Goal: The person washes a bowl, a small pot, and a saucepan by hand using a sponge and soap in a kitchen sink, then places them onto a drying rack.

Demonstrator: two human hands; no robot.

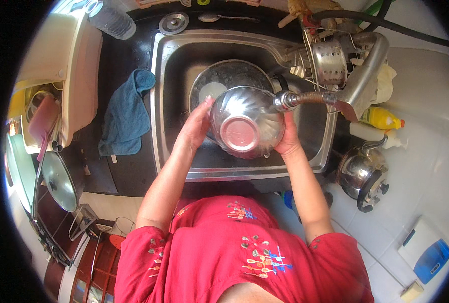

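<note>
Between my two hands a clear bowl (249,121) with a ribbed wall is held with its round, pinkish base facing up at me. My left hand (197,124) grips its left side, and my right hand (289,137) holds the right side. The faucet spout (284,101) reaches in from the right, just over the bowl's upper right part. Beneath it, a larger round vessel (232,72) stands in the stainless steel sink (183,173), partly hidden by the bowl. A whitish round patch shows inside that vessel.
Left of the sink lies a blue cloth (128,117), with a plastic bottle (113,22) behind it. A metal drain strainer (173,23) and a spoon (209,17) rest along the back edge. At right are a wire rack (311,57), a yellow bottle (381,118) and a steel kettle (362,172).
</note>
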